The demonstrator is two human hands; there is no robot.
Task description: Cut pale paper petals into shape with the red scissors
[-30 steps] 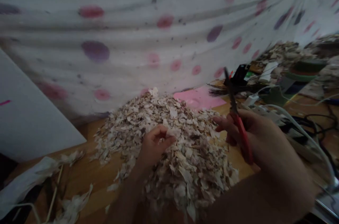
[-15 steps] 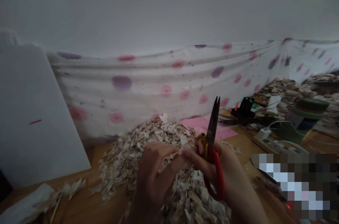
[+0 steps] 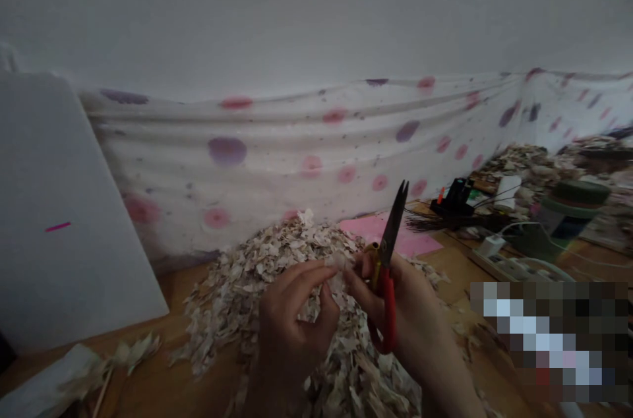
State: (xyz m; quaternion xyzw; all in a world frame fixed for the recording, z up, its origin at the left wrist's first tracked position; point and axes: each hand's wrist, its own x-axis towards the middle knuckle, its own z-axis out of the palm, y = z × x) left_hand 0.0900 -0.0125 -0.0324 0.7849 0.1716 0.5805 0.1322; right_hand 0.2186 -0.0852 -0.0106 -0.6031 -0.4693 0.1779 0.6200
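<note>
A heap of pale dried husk flakes (image 3: 277,260) lies on the wooden table (image 3: 163,365) in front of me. My left hand (image 3: 291,326) is raised over the heap with thumb and fingers pinched on a small pale flake (image 3: 341,262). My right hand (image 3: 405,312) touches the same flake with its fingertips and grips red-handled scissors (image 3: 388,260), whose dark blades point up and stand slightly apart.
A white cloth with pink and purple dots (image 3: 306,154) hangs along the wall behind the heap. A white board (image 3: 59,220) leans at the left. A pink sheet (image 3: 390,237), a power strip (image 3: 514,266), cables and more husk piles (image 3: 529,164) crowd the right.
The view rose from the table to the wall. My hands came together over the heap, from apart to both pinching one flake. The scissors now stand upright between them.
</note>
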